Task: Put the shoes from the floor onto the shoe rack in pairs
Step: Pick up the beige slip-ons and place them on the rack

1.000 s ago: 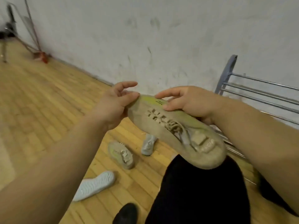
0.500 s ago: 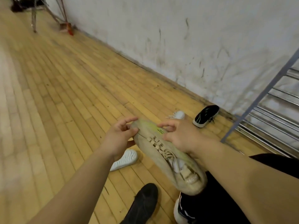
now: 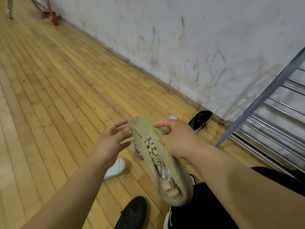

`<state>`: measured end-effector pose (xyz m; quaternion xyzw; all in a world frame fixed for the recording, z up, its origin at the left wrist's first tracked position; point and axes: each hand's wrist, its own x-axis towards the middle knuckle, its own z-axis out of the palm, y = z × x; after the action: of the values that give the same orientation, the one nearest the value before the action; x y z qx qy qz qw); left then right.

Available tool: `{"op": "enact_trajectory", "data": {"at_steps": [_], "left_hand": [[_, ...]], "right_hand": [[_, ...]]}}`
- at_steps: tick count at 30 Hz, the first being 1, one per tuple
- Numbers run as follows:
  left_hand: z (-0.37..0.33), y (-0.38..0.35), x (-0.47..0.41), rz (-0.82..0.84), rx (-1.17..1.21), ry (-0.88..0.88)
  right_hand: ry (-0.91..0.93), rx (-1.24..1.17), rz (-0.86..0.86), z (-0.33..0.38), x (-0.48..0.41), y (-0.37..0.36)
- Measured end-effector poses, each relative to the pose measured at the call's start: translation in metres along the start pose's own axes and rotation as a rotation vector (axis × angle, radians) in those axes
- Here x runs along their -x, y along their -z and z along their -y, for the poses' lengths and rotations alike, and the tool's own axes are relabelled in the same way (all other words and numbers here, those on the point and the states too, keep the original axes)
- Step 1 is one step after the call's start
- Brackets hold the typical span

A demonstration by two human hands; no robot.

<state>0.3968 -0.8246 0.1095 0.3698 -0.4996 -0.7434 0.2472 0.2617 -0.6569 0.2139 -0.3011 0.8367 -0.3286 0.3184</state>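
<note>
While gripped, sneaker, toe away, heel near

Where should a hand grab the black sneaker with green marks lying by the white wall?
Likely across its upper at mid-length, coming down from the room side. The black sneaker lies close to the wall, with the grey metal rack leg on its right, so only the near side looks open. Heel and toe are hard to tell.

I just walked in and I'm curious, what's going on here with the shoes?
A person holds a beige sneaker in the air: the right hand grips its side, the left hand is open by the toe. A white shoe and a black-and-green shoe lie on the floor. The shoe rack stands to the right.
</note>
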Motion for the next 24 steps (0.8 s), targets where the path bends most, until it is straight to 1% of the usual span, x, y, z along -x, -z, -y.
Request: {"op": "enact_trajectory", "data": {"at_steps": [2, 5, 8, 11, 13, 16, 20, 22, 24], "left_hand": [[0.009, 0.002, -0.012, -0.065, -0.033, 0.004], [0.030, -0.001, -0.027, -0.120, -0.181, 0.029], [0.053, -0.009, -0.042, -0.110, -0.359, 0.031], [0.082, -0.020, -0.067, -0.072, -0.571, 0.032], [0.106, -0.027, -0.089, -0.028, -0.718, 0.061], [0.150, -0.033, -0.128, 0.044, -0.992, 0.125], [0.205, -0.037, -0.177, 0.137, -1.307, 0.129], [0.224, -0.041, -0.193, 0.145, -1.437, 0.115], [0.234, -0.047, -0.202, 0.114, -1.546, 0.111]], "right_hand": [[-0.010, -0.028, -0.107, 0.001, -0.009, 0.016], [0.001, -0.003, -0.234, 0.004, -0.032, 0.054], [0.031, 0.041, -0.265, 0.001, -0.057, 0.095], [0.056, 0.069, -0.254, -0.028, -0.081, 0.118], [0.048, 0.059, -0.226, -0.060, -0.098, 0.120], [0.009, -0.026, -0.181, -0.113, -0.123, 0.107], [-0.062, -0.117, -0.171, -0.176, -0.150, 0.071], [-0.088, -0.151, -0.184, -0.197, -0.158, 0.059], [-0.110, -0.156, -0.199, -0.211, -0.163, 0.054]]}}
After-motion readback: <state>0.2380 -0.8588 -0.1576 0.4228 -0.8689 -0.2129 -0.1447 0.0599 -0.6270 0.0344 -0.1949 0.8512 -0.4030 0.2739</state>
